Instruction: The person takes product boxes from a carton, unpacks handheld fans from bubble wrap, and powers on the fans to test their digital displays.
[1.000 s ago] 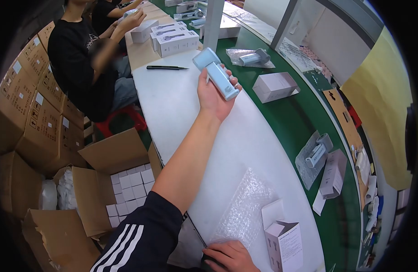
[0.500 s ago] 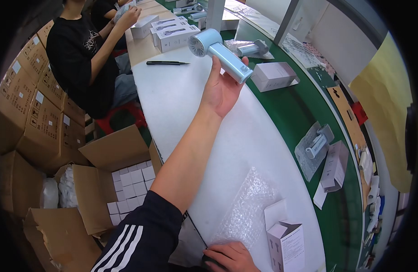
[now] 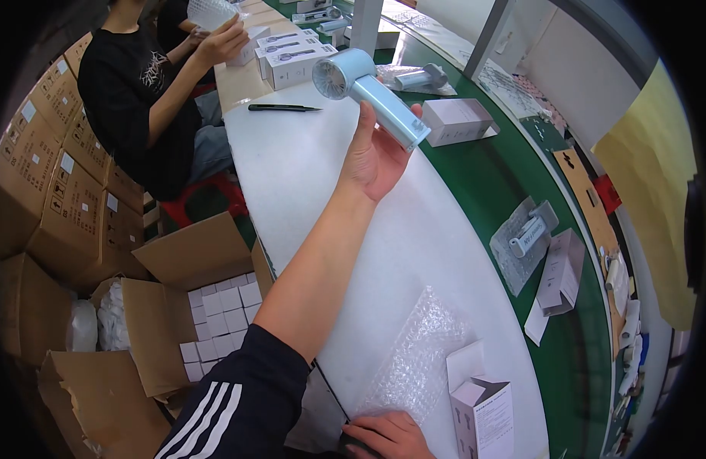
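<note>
My left hand (image 3: 377, 162) is raised over the table, closed around the handle of a light blue handheld fan (image 3: 383, 107). The fan's round head tilts to the upper left, its grille facing left. At the near table edge lies my right hand (image 3: 391, 434), its fingers curled over something dark that I cannot make out. Just beyond that hand, a sheet of bubble wrap (image 3: 422, 359) lies flat on the white table (image 3: 291, 183). To its right stands a small white box (image 3: 483, 417) with its flap up.
On the green conveyor belt (image 3: 490, 180) lie bagged fans (image 3: 529, 236) and boxes (image 3: 458, 122). A black pen-like tool (image 3: 284, 108) and several fan boxes (image 3: 299, 65) sit farther up. A carton (image 3: 192, 245) of small white boxes stands left, near a seated person (image 3: 131, 99).
The belt's boxes and bagged fans have shifted slightly away from me. The blue fan has turned a little in my left hand. The other person's hands have raised some bubble wrap.
</note>
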{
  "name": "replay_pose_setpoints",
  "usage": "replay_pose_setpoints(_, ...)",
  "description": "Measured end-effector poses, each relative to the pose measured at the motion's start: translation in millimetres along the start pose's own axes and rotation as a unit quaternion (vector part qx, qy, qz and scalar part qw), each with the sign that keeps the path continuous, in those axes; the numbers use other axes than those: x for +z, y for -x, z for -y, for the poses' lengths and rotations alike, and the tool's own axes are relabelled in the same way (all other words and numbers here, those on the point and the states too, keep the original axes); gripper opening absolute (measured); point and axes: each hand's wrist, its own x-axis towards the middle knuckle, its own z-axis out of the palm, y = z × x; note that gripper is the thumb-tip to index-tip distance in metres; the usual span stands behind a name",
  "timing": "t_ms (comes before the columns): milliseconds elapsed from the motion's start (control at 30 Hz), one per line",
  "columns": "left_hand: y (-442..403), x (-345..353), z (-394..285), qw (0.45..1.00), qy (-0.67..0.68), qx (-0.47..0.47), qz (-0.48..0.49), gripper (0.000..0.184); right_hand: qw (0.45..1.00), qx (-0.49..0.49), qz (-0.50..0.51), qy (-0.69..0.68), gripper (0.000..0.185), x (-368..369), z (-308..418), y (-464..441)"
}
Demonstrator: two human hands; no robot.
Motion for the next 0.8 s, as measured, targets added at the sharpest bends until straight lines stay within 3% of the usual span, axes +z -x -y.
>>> replay_pose_setpoints(400,0,-5,-2,0.999,-0.015,-0.016,-0.034,0.067,1.000,0.006,-0.001,-0.015,0.034,-1,3,-7)
replay_pose_setpoints(600,-2,1,-5,0.995,0.071,-0.056,0.041,0.067,1.000,0.014,0.004,-0.019,0.035,-7,11,-10)
replay_pose_setpoints(800,1,2,-10,0.989,0.100,-0.094,0.050,0.065,0.999,0.021,0.003,-0.025,0.033,-7,12,-10)
